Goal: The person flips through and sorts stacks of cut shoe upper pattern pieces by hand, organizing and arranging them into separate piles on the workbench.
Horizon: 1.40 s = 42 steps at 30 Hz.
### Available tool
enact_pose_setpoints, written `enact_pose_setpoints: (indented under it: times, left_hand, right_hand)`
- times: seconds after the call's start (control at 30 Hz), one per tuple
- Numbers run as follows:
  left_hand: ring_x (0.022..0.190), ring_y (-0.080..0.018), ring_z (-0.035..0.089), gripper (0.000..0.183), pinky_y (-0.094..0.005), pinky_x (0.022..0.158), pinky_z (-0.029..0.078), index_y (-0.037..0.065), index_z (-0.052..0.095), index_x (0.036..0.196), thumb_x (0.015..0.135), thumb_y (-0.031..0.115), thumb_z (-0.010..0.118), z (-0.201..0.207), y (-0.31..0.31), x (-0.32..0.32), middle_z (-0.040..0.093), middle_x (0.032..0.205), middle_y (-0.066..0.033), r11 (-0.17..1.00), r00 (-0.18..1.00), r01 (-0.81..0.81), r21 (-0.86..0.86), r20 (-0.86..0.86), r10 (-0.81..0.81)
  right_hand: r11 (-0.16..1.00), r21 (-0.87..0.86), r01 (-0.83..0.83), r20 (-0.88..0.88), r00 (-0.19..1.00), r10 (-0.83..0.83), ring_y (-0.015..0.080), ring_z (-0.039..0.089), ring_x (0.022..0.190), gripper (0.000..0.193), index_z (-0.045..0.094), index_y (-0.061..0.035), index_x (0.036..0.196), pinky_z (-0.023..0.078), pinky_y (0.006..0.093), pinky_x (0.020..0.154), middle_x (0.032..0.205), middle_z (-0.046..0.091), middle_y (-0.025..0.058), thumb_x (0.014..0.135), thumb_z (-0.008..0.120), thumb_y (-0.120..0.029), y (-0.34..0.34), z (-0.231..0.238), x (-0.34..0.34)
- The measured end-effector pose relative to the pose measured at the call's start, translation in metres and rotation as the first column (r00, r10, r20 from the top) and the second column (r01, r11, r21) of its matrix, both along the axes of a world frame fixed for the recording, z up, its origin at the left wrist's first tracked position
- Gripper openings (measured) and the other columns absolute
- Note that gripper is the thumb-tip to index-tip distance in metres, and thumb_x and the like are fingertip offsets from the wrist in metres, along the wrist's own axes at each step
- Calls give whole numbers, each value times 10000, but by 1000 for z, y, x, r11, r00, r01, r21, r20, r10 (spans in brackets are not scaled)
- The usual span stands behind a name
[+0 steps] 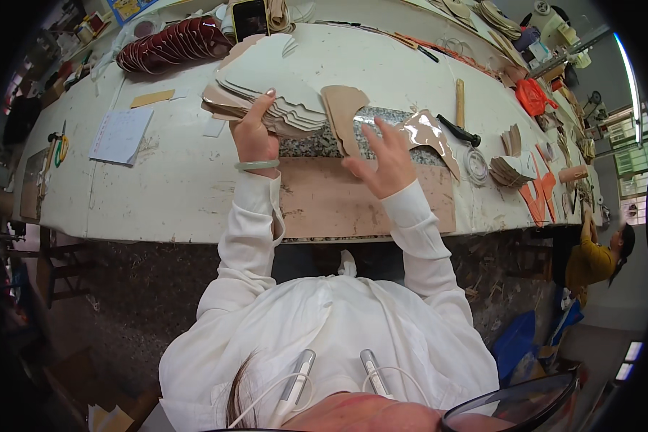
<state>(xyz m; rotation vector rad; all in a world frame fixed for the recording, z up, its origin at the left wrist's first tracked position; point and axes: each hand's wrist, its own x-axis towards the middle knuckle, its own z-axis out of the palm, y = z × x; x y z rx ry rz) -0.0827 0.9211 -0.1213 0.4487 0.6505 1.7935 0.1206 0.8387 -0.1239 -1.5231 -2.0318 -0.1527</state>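
A fanned stack of cut pieces, pale on top and tan at the edges like leather, is gripped by my left hand, its thumb lying over the layers. My right hand hovers with fingers spread and nothing in them. Just left of those fingers is a tan curved piece, partly over the speckled stone slab; whether a fingertip touches it I cannot tell. A glossy curved piece rests beyond the right hand, across the slab's right end. Nearest me lies a flat brown board.
A hammer and a coil of clear tape sit to the right, near another stack of cut pieces. Orange scissors-like tools lie farther right. A notepad is at left, a dark red wrapped roll behind. Another person works at far right.
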Motion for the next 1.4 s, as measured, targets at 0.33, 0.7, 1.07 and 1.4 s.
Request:
enact_pose_setpoints:
  times: [0.33,0.7,1.07,1.4]
  left_hand:
    - [894,-181,640,332,-238,768,517,-22,542,1172,874,89,637,10,-21,18,635,1090,-109,942,948,316,110,-77,-309]
    - [887,-179,638,365,-250,776,504,-33,564,1145,891,212,657,5,-10,-8,647,1050,-102,984,978,176,20,-122,-172]
    - [891,-204,647,374,-278,837,490,-35,504,1207,876,113,596,-3,-11,0,633,1083,-132,971,964,238,29,-133,-232]
    - [916,-215,636,317,-284,836,502,-60,523,1159,877,86,523,-13,6,-25,628,1073,-140,995,1000,-9,-96,-31,6]
  right_hand:
    - [928,-43,-371,-474,825,308,322,481,1223,652,518,-39,1287,430,336,967,1413,414,166,732,757,-284,43,9,-32]
    - [872,-95,-481,-641,700,316,231,625,937,535,526,-28,1280,503,274,769,1229,600,129,773,668,-125,38,20,-47]
    - [981,-127,-149,-983,149,-104,244,636,672,436,435,83,1261,511,252,577,905,637,212,841,420,-31,5,59,78]
    - [900,183,395,84,906,-414,296,524,1052,395,656,-58,1101,415,367,909,1143,603,115,746,697,-226,5,-24,163]
